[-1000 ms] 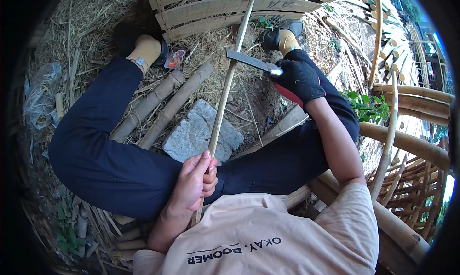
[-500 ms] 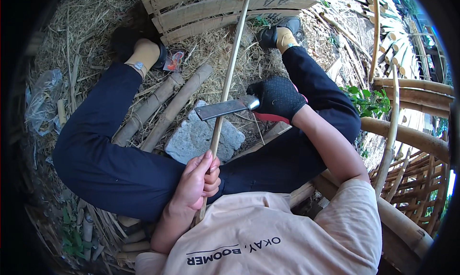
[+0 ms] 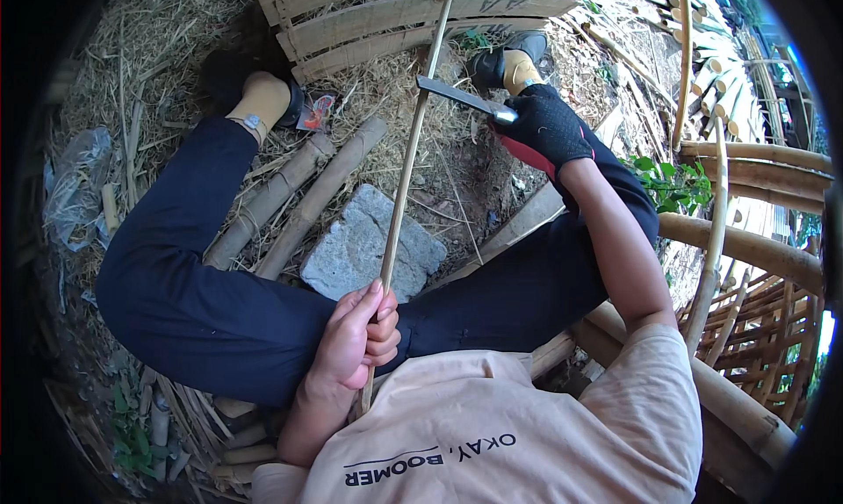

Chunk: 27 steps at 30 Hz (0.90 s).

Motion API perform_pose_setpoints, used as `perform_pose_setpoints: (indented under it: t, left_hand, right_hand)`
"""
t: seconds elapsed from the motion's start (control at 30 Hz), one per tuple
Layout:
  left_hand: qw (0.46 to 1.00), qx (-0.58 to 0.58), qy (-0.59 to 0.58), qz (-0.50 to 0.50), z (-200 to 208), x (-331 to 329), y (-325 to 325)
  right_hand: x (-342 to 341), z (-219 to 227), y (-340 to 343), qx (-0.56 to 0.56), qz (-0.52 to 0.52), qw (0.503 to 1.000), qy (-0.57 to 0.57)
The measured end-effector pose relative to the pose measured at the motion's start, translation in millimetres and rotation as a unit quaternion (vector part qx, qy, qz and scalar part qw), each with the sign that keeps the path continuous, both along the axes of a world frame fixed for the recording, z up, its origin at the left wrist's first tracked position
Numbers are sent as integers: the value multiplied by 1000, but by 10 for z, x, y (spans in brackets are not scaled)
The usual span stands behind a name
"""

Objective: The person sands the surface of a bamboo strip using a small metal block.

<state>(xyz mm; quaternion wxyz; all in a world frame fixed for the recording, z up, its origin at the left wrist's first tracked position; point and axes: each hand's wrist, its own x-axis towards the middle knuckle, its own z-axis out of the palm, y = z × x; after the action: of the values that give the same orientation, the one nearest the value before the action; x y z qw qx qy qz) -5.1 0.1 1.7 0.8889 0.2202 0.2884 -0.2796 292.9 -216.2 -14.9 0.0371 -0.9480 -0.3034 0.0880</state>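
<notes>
My bare left hand (image 3: 360,337) is wrapped round the near end of a long, thin bamboo strip (image 3: 407,170), close against my body. The strip runs away from me, over a rough grey stone block (image 3: 360,245), up to the slatted wood at the far side. In a black and red glove, my right hand (image 3: 543,128) grips a knife with a broad, flat metal blade (image 3: 457,94). The knife's handle is hidden in the glove. Its blade lies across the far part of the strip, near the tip; whether it touches I cannot tell.
Two bamboo poles (image 3: 320,197) lie left of the stone. A slatted bamboo panel (image 3: 369,21) stands beyond my feet. Dry straw covers the ground, with a clear plastic bag (image 3: 77,188) at far left. Bamboo rails (image 3: 746,249) and a woven basket-like frame (image 3: 755,337) are at right.
My right hand has moved the knife away from me along the strip, from above the stone toward the far end. My left hand has stayed nearly in place.
</notes>
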Motion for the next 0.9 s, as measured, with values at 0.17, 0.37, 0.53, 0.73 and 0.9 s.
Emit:
perform_pose_setpoints:
  t: [0.17,0.37,0.53,0.73,0.9]
  left_hand:
    - [1000,-13,5,9,-5,19,-4]
    - [1000,-2,2,10,-14,29,-4]
    - [999,38,-1,-6,-16,59,-47]
    - [1000,17,14,-5,23,43,-35]
    - [1000,-18,10,9,-10,28,-16]
  right_hand:
    - [-356,83,64,31,6,992,126]
    - [-735,172,263,42,130,973,187]
    - [-666,160,297,0,114,979,169]
    - [45,-137,-33,34,-52,996,61]
    - [-168,16,17,45,-64,993,86]
